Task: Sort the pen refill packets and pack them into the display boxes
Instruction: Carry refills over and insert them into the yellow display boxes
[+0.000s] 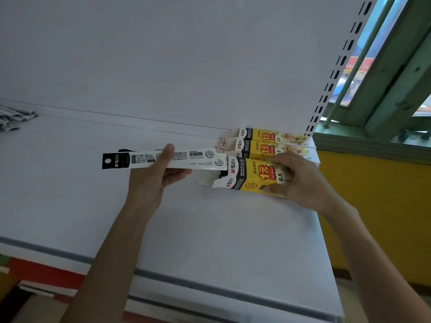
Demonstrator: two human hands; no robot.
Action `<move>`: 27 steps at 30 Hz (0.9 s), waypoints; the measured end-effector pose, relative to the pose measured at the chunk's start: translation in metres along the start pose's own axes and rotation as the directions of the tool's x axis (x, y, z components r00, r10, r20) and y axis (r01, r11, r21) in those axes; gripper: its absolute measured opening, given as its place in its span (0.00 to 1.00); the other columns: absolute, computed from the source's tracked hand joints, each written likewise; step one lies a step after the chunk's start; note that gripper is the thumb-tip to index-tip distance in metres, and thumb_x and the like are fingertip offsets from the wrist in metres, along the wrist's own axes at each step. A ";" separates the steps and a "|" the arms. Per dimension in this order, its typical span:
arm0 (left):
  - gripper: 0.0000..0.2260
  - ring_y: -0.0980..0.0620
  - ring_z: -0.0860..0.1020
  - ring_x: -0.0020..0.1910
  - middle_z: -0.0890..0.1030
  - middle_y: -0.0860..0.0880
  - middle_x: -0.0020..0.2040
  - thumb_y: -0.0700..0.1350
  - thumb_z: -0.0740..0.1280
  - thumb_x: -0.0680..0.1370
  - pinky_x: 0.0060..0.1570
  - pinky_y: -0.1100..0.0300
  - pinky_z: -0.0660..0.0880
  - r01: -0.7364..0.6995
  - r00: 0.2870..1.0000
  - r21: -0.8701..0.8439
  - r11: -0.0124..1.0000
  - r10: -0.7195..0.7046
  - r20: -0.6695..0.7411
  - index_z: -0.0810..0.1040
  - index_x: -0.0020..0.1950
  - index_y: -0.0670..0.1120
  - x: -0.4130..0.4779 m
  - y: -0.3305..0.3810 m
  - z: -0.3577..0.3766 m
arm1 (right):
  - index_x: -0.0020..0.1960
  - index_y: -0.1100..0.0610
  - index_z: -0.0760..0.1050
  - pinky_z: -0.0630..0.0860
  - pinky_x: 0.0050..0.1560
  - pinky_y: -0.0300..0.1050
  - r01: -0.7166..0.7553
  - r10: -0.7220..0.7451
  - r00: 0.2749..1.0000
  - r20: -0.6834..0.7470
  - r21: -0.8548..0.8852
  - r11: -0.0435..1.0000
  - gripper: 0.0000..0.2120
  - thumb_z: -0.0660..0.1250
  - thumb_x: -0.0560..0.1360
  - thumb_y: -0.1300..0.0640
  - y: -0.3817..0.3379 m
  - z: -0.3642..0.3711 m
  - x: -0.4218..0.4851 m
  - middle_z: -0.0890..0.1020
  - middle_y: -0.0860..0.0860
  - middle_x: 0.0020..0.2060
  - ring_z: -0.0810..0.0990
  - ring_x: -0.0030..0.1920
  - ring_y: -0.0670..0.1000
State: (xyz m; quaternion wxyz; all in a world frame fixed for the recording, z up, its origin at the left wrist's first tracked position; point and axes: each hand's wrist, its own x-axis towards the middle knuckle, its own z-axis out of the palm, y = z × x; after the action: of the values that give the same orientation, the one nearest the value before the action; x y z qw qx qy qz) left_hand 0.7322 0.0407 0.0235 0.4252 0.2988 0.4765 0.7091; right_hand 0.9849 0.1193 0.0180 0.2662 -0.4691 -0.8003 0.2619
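Yellow box (258,177), refill packets (177,159) at mouth

refill packets (198,159): black header is displaying "M&G" | front display box (256,176): yellow face is displaying "M&G", "1元", "0.5" | middle display box (263,149) and rear display box (265,135): are repeating these markings

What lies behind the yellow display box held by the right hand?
Two more yellow boxes lie behind it: a middle box, then a far box against the white back panel. Their insides cannot be seen.
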 end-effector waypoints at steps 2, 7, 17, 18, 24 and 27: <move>0.06 0.53 0.82 0.31 0.83 0.50 0.32 0.44 0.67 0.72 0.30 0.65 0.78 0.000 1.000 0.003 1.000 0.000 0.000 0.75 0.41 0.42 -0.001 0.000 0.000 | 0.61 0.52 0.74 0.67 0.43 0.20 -0.003 0.003 1.000 -0.009 0.024 1.000 0.29 0.78 0.62 0.62 0.000 -0.002 0.000 0.72 0.40 0.48 0.73 0.46 0.36; 0.03 0.53 0.82 0.30 0.83 0.50 0.31 0.36 0.65 0.75 0.29 0.66 0.77 0.020 1.000 0.049 0.999 -0.021 0.015 0.76 0.41 0.40 -0.002 -0.002 0.002 | 0.61 0.53 0.74 0.66 0.41 0.21 0.015 -0.015 1.000 -0.018 0.030 0.999 0.29 0.78 0.62 0.62 0.000 -0.001 -0.001 0.72 0.39 0.47 0.72 0.42 0.32; 0.01 0.50 0.83 0.34 0.84 0.47 0.33 0.36 0.67 0.73 0.29 0.65 0.77 0.096 0.994 0.058 0.994 -0.098 0.037 0.77 0.42 0.40 -0.001 -0.012 0.011 | 0.61 0.54 0.74 0.70 0.45 0.27 0.046 -0.046 0.999 0.003 0.035 0.998 0.30 0.78 0.61 0.62 0.003 0.002 -0.001 0.73 0.40 0.48 0.75 0.46 0.41; 0.01 0.50 0.83 0.34 0.84 0.47 0.34 0.36 0.68 0.73 0.28 0.66 0.77 0.107 0.994 0.052 0.993 -0.109 0.029 0.77 0.42 0.40 -0.002 -0.013 0.013 | 0.61 0.54 0.74 0.69 0.45 0.27 0.052 -0.052 0.999 0.002 0.030 0.998 0.30 0.79 0.61 0.61 0.002 0.002 -0.001 0.72 0.39 0.48 0.74 0.46 0.39; 0.02 0.54 0.83 0.34 0.83 0.48 0.35 0.36 0.68 0.73 0.26 0.67 0.76 0.144 0.988 -0.133 0.981 -0.149 -0.035 0.76 0.43 0.41 -0.007 -0.017 0.026 | 0.61 0.55 0.74 0.66 0.46 0.24 0.108 -0.108 0.993 -0.049 0.000 0.994 0.29 0.78 0.62 0.61 -0.007 0.006 -0.002 0.71 0.37 0.46 0.71 0.46 0.34; 0.03 0.51 0.83 0.36 0.83 0.47 0.37 0.37 0.69 0.72 0.28 0.66 0.77 0.078 0.995 -0.091 0.993 -0.084 -0.060 0.77 0.43 0.41 -0.007 -0.017 0.027 | 0.63 0.55 0.73 0.64 0.50 0.30 0.153 -0.157 0.987 -0.021 -0.107 0.982 0.30 0.77 0.63 0.58 -0.013 0.007 -0.001 0.72 0.42 0.50 0.71 0.53 0.44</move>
State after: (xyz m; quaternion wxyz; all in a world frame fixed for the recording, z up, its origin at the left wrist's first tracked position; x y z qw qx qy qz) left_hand 0.7634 0.0492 0.0178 0.4510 0.2373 0.4699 0.7207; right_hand 0.9725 0.1116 0.0213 0.2723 -0.4225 -0.8431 0.1909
